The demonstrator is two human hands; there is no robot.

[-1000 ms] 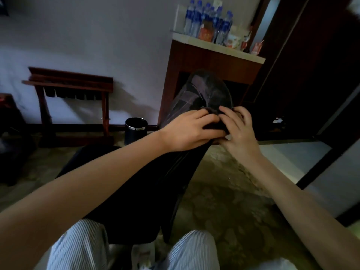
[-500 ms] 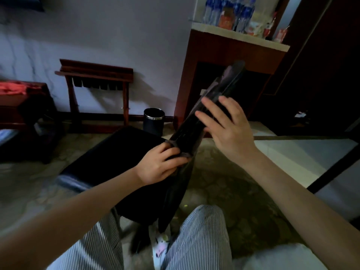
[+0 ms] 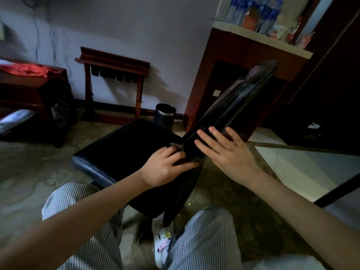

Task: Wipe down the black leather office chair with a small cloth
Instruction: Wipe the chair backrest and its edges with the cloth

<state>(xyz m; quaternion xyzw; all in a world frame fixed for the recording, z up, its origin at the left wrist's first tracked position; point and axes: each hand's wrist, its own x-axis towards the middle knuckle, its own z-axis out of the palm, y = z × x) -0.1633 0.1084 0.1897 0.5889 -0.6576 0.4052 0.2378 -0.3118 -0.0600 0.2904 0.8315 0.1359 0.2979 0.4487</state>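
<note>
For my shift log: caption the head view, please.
Left hand grips a dark cloth against the black chair backrest; right hand rests flat on it.

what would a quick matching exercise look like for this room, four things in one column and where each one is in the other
Things
1. left hand
2. right hand
3. bin
4. water bottles

Places
a. on the white counter at upper right
b. flat on the chair's backrest, fingers straight
c. standing behind the seat
d. gripping the cloth at the backrest's lower edge

Pairs: 1-d, 2-b, 3-c, 4-a
</note>
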